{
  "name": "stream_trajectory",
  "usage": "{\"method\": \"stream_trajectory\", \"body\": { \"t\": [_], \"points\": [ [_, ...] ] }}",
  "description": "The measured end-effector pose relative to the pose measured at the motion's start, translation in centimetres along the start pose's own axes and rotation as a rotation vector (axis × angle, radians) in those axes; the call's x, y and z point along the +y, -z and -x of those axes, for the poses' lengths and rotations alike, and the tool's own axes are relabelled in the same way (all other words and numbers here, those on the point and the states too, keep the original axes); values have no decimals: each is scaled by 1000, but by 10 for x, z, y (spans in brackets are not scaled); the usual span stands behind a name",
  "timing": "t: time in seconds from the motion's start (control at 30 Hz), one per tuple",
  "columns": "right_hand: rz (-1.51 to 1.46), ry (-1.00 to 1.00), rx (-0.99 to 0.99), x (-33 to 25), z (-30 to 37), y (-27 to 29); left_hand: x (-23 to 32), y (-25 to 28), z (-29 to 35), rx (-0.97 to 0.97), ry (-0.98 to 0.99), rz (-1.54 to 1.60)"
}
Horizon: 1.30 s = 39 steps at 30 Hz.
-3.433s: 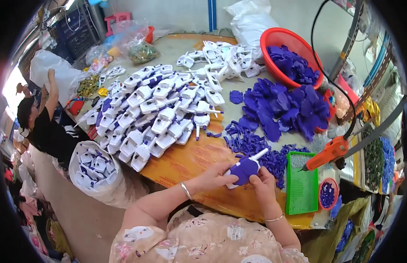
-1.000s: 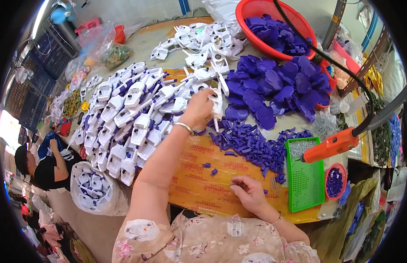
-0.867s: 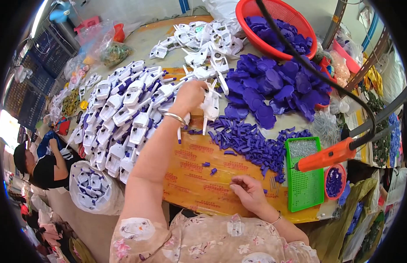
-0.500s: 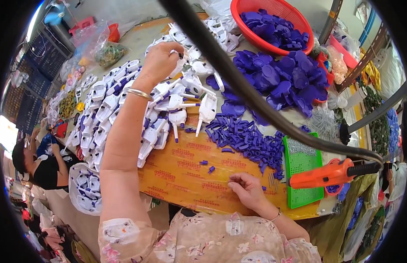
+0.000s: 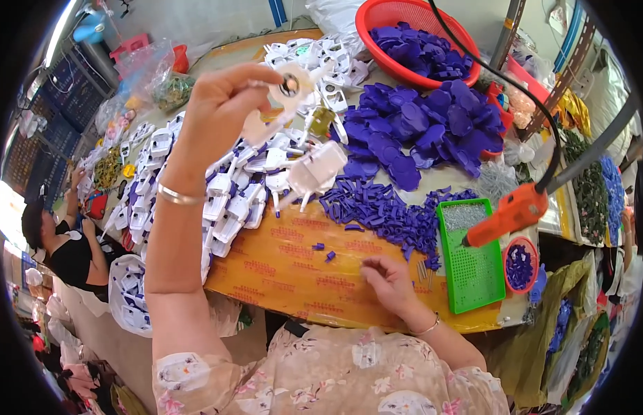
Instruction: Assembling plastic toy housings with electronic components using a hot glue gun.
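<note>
My left hand (image 5: 228,104) is raised over the pile of white plastic parts (image 5: 231,190), fingers pinched on a white plastic part (image 5: 297,86) with a round dark-rimmed spot, blurred by motion. Below it is another blurred white plastic part (image 5: 316,169) with a hollow body; I cannot tell if it touches the pile. My right hand (image 5: 392,285) rests near the table's front edge, fingers loosely curled and slightly apart, with nothing visible in it. Two small purple pieces (image 5: 325,251) lie beyond it, and a few thin metal rods (image 5: 424,273) lie to its right.
An orange electric screwdriver (image 5: 508,216) hangs over a green tray (image 5: 449,294) of small metal pieces. Behind lie small purple parts (image 5: 377,213), purple discs (image 5: 411,128) and a red basket (image 5: 366,45). A small red basket (image 5: 536,266) stands right. Another person (image 5: 72,252) sits left.
My left hand has come up off the pile with the white part. The screwdriver and its cable have swung up and away from in front of me. My right hand has hardly moved.
</note>
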State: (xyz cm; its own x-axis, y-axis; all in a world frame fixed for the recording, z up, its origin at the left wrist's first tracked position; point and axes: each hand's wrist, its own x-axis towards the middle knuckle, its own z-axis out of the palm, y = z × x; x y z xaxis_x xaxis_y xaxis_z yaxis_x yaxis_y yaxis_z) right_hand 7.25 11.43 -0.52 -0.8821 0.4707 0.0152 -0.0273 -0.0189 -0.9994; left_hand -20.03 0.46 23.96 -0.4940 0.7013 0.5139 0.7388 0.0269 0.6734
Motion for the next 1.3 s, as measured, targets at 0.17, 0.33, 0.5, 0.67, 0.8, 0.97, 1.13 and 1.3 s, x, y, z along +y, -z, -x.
{"method": "stream_trajectory", "body": {
  "t": [0.17,0.33,0.5,0.67,0.8,0.97,1.13,1.3],
  "points": [
    [-219,211,258,-39,3,5,36,-19,59,-188,174,350],
    [-124,443,307,-74,11,23,40,-45,98,-372,296,570],
    [69,353,275,-73,4,30,14,-84,128,-454,392,708],
    [472,298,272,-57,13,42,-31,-109,161,-218,361,430],
    [749,498,-22,-44,18,43,-60,-128,190,-87,315,219],
    [1102,451,-180,-54,24,37,-60,-147,208,73,223,-2],
    [1049,288,-262,-43,27,37,-56,-141,206,77,360,55],
    [790,112,-189,-47,36,36,-47,-134,224,358,205,-201]
  ]
}}
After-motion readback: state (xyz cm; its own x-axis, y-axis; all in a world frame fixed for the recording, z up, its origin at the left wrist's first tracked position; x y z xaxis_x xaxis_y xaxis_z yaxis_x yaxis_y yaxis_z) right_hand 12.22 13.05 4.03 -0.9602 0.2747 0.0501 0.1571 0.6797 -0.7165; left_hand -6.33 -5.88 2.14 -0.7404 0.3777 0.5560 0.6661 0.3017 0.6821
